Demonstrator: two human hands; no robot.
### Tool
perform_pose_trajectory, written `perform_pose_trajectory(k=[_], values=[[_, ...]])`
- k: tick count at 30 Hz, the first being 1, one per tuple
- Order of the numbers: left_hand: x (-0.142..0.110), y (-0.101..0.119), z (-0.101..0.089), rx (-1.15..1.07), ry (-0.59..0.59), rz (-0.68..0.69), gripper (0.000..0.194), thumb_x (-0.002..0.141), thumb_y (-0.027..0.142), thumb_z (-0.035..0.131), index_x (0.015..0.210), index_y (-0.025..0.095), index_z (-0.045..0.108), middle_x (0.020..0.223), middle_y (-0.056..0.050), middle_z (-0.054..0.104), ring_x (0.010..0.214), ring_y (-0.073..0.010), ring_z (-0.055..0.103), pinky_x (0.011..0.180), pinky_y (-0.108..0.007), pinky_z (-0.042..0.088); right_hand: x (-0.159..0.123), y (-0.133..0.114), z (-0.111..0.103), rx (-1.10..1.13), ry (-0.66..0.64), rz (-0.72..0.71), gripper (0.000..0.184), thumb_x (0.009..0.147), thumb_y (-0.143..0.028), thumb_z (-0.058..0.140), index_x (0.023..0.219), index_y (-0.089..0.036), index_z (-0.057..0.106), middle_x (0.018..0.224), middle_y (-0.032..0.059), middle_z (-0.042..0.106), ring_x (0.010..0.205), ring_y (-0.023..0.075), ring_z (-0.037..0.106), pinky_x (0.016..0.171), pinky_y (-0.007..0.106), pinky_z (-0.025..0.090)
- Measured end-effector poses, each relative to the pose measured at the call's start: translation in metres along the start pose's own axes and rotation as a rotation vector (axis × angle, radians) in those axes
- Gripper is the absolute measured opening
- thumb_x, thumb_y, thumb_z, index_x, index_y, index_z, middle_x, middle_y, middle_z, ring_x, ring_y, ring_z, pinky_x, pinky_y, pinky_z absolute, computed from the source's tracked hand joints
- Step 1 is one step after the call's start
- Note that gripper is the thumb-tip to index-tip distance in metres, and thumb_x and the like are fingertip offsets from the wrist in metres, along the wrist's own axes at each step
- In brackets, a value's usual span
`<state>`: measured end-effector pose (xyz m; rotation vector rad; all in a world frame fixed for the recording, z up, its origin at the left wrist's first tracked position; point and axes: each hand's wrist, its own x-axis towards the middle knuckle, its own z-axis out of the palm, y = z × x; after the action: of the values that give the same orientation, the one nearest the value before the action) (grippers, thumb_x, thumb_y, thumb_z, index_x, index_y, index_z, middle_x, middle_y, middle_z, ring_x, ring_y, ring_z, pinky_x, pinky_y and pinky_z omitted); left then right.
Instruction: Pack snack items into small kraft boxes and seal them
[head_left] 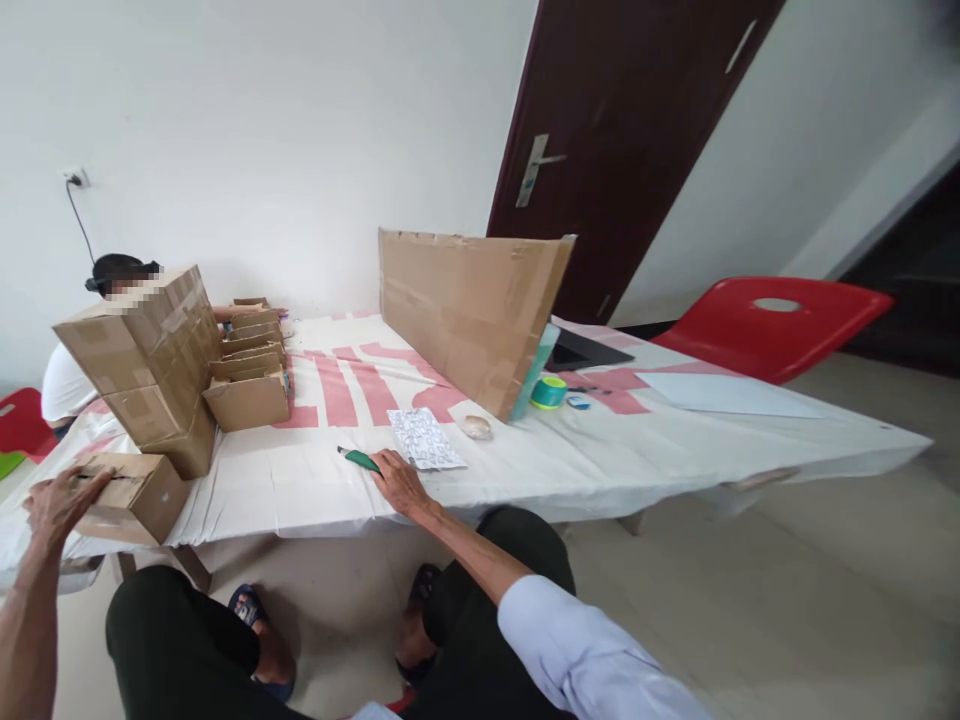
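At the near left edge of the desk (300, 505): one small box (135, 515), brown cardboard, shut on top, taped, with a dark mark across its upper face. We have the left hand (61, 503) laid over its left end, fingers spread apart on the top; the rest of the box extends rightward from that hand, its long axis roughly along the desk's near edge. The left hand is the nearer one, touching it; our right hand (401, 485) is well apart, to the box's right.

In our right hand, at the middle of the near edge: one cutter (362, 460), slim, green, dark at the tip, the fingers closed round its rear end. Its long axis runs left and slightly away from us, tip toward the box side.

Just beyond the right hand: one patterned sheet (427, 438), lying flat. Farther left, one stack of taped boxes (176, 405), beside a row of open boxes (251, 400). Beyond the sheet, one large cardboard panel (465, 315), upright. Behind the stack, a co-worker (66, 385), partly hidden.
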<state>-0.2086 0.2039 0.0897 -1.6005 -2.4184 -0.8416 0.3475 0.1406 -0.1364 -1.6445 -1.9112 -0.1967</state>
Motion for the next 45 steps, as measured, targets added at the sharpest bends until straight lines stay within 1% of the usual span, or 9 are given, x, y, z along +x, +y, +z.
perform_pose_trajectory(k=[5, 11, 18, 24, 29, 34, 39, 42, 45], values=[[-0.048, 0.021, 0.013, -0.039, -0.064, -0.016, 0.064, 0.072, 0.077, 0.065, 0.110, 0.025, 0.073, 0.121, -0.016, 0.067, 0.129, -0.0544, 0.055, 0.097, -0.069, 0.051, 0.003, -0.004, -0.001, -0.008, -0.014, 0.008, 0.022, 0.091, -0.011, 0.061, 0.109, -0.020, 0.069, 0.106, 0.0067, 0.068, 0.100, 0.0217, 0.061, 0.090, 0.032, 0.051], [-0.119, 0.074, 0.026, 0.039, -0.159, 0.118, 0.071, 0.093, 0.071, 0.042, 0.143, 0.025, 0.065, 0.144, -0.025, 0.056, 0.136, -0.0497, 0.053, 0.107, -0.062, 0.045, 0.004, -0.005, -0.003, -0.016, -0.006, 0.002, 0.022, 0.092, -0.011, 0.060, 0.108, -0.022, 0.070, 0.107, 0.0073, 0.070, 0.100, 0.0225, 0.062, 0.089, 0.033, 0.051], [-0.171, 0.117, 0.038, 0.007, -0.198, 0.264, 0.060, 0.099, 0.063, 0.042, 0.144, 0.028, 0.063, 0.145, -0.021, 0.057, 0.134, -0.0434, 0.054, 0.107, -0.058, 0.047, 0.004, -0.004, -0.001, -0.018, -0.023, 0.002, 0.023, 0.093, -0.013, 0.059, 0.111, -0.021, 0.071, 0.108, 0.0086, 0.071, 0.102, 0.0237, 0.062, 0.091, 0.034, 0.051], [-0.180, 0.108, 0.047, -0.218, -0.219, 0.344, 0.058, 0.098, 0.052, 0.050, 0.145, 0.020, 0.059, 0.136, -0.020, 0.066, 0.129, -0.0395, 0.060, 0.109, -0.055, 0.048, 0.003, -0.010, -0.008, 0.024, -0.026, 0.001, 0.026, 0.096, -0.016, 0.056, 0.115, -0.024, 0.072, 0.112, 0.0104, 0.070, 0.106, 0.0259, 0.061, 0.094, 0.035, 0.051], [-0.177, 0.090, 0.057, -0.513, -0.196, 0.309, 0.073, 0.084, 0.057, 0.067, 0.145, 0.017, 0.058, 0.128, -0.016, 0.070, 0.112, -0.0336, 0.067, 0.101, -0.049, 0.054, 0.003, -0.042, -0.020, 0.415, 0.148, 0.003, 0.031, 0.102, -0.030, 0.050, 0.122, -0.022, 0.072, 0.116, 0.0126, 0.071, 0.108, 0.0268, 0.067, 0.096, 0.039, 0.055], [-0.184, 0.080, 0.058, -0.764, -0.477, 0.240, 0.090, 0.070, 0.071, 0.077, 0.140, 0.016, 0.062, 0.109, -0.009, 0.068, 0.087, -0.0238, 0.067, 0.083, -0.042, 0.058, 0.006, -0.077, -0.034, 0.784, 0.162, 0.113, 0.045, 0.102, -0.050, 0.048, 0.124, -0.020, 0.073, 0.122, 0.0132, 0.075, 0.109, 0.0259, 0.070, 0.090, 0.038, 0.059], [-0.198, 0.072, 0.061, -0.976, -0.600, 0.296, 0.084, 0.061, 0.057, 0.091, 0.133, 0.024, 0.061, 0.127, -0.011, 0.065, 0.116, -0.0301, 0.066, 0.085, -0.039, 0.058, 0.004, -0.081, -0.049, 0.888, 0.094, 0.172, 0.050, 0.098, -0.055, 0.051, 0.122, -0.019, 0.076, 0.125, 0.0133, 0.076, 0.118, 0.0282, 0.070, 0.103, 0.042, 0.056], [-0.201, 0.070, 0.064, -1.103, -0.686, 0.326, 0.080, 0.062, 0.050, 0.093, 0.130, 0.026, 0.057, 0.148, -0.016, 0.058, 0.144, -0.0369, 0.052, 0.094, -0.041, 0.057, 0.002, -0.077, -0.053, 0.911, 0.059, 0.170, 0.048, 0.094, -0.052, 0.055, 0.123, -0.019, 0.077, 0.128, 0.0131, 0.076, 0.119, 0.0287, 0.071, 0.103, 0.043, 0.057], [-0.204, 0.068, 0.070, -1.187, -0.720, 0.334, 0.075, 0.060, 0.047, 0.095, 0.121, 0.028, 0.056, 0.166, -0.016, 0.042, 0.155, -0.0383, 0.041, 0.102, -0.043, 0.053, 0.001, -0.074, -0.054, 0.945, 0.017, 0.180, 0.050, 0.093, -0.052, 0.057, 0.126, -0.019, 0.076, 0.130, 0.0127, 0.076, 0.119, 0.0284, 0.071, 0.102, 0.042, 0.058]])
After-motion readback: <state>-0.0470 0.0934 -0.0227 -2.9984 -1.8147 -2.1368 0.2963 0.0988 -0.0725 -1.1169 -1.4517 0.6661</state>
